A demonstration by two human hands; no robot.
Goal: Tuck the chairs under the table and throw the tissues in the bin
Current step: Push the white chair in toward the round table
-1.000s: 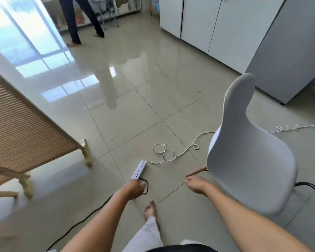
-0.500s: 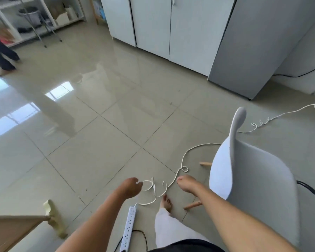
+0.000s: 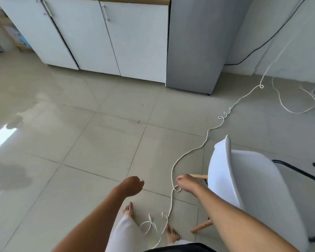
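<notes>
Nearest the person, a white cord (image 3: 171, 202) loops on the floor right between the two bare feet, and that looks like the main hazard: one step could snag a toe and tug whatever the cord feeds. The left hand (image 3: 132, 185) hangs just left of the cord, loosely curled and holding nothing. The right hand (image 3: 186, 183) hovers over the cord's bend, fingers drooping and relaxed, also empty, close beside the white chair (image 3: 244, 180) but apart from its shell as far as I can tell. The chair stands just right of the cord on wooden legs (image 3: 202, 226), and one leg sits near a loop, so dragging the chair might catch the cord and pull it along. A black cable (image 3: 298, 172) runs behind the chair and could foul the far legs too. Farther on, the cord snakes toward the grey fridge (image 3: 195, 42) and white cabinets (image 3: 98, 37). No bench, tissues or bin show here, so the chair is the only task thing in sight, and it would need turning away from this tangle.
</notes>
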